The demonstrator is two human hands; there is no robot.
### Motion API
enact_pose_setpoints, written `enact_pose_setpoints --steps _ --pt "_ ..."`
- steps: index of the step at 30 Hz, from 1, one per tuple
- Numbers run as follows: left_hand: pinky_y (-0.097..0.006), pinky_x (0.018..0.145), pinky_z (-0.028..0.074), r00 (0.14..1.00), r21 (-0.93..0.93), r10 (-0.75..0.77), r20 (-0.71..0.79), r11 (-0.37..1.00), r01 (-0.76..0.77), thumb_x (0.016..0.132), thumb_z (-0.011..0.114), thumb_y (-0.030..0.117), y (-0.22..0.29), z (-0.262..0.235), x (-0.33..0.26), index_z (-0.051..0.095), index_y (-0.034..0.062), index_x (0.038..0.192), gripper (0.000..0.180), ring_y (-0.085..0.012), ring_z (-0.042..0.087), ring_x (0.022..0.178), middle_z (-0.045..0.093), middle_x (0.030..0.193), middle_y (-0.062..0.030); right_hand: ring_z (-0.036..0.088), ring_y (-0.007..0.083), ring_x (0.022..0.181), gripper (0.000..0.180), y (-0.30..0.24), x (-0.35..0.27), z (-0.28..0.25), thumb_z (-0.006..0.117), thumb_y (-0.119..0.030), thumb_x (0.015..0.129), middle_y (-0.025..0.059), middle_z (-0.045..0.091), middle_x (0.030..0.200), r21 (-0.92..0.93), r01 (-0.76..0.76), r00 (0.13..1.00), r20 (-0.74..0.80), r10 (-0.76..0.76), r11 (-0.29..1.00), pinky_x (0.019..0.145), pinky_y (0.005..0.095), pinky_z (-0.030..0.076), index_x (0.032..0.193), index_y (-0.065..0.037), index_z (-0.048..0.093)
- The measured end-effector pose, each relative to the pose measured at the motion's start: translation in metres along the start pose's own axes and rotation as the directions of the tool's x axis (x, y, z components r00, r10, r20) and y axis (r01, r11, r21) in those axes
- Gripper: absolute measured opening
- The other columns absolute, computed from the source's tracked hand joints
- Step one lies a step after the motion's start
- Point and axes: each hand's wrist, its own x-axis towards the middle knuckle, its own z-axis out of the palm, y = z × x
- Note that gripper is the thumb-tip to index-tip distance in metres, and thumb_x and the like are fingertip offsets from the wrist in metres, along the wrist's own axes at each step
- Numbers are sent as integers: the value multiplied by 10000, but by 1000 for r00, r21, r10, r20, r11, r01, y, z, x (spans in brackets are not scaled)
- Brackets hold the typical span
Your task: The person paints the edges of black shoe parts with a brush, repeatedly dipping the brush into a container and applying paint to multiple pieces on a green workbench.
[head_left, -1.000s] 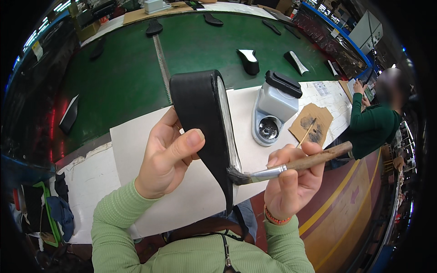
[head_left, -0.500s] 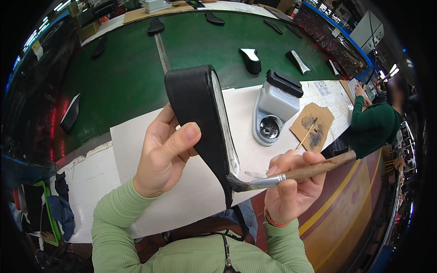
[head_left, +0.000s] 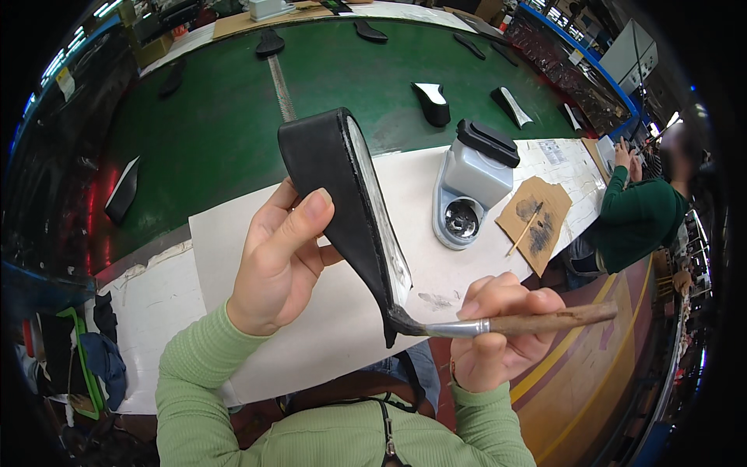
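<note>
My left hand (head_left: 284, 249) grips a black wedge shoe sole (head_left: 331, 187) by its side, thumb across the black wall. The sole is held up on edge, thick heel at the top, thin toe end pointing down toward me. A pale face shows along its right side. In my right hand (head_left: 502, 335) is a paintbrush (head_left: 537, 320) with a wooden handle and a metal ferrule, held between thumb and fingers. Its dark bristles touch the rim of the sole near the thin end.
A pale dispenser (head_left: 476, 183) with a black lid and a round cup of dark liquid stands on the white table. Beside it, a thin stick (head_left: 525, 229) lies on stained cardboard (head_left: 545, 194). Several soles rest on the green surface (head_left: 218, 117) beyond. A co-worker (head_left: 646, 218) sits at right.
The sole has tilted slightly, its heel end shifting left. The brush has turned closer to level and its bristles have moved slightly along the rim near the thin end.
</note>
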Motion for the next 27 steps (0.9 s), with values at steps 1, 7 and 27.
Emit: enact_pose_setpoints --steps 1,7,27 --pt "-348 802 501 1000 -4 -6 -1 1000 6 873 535 247 0 0 0 389 17 1196 423 -138 554 929 532 1067 -75 522 162 623 509 0 0 0 666 -53 761 171 594 760 -13 13 1000 11 -13 1000 549 262 419 1152 -73 340" --pt "-352 792 497 999 -22 -30 -28 999 30 888 510 283 -1 0 2 412 35 1173 390 -128 555 906 547 1038 -61 495 175 588 538 -1 -2 -1 692 -54 740 148 601 786 -92 132 989 82 -124 987 511 280 409 1143 -101 338" --pt "-344 838 468 975 -171 -184 123 964 203 920 424 360 -10 -3 4 405 36 1216 439 -149 555 975 544 1108 -68 570 183 739 447 16 32 1 633 -63 794 153 583 852 150 -105 930 -334 151 983 655 261 454 1167 -17 392"
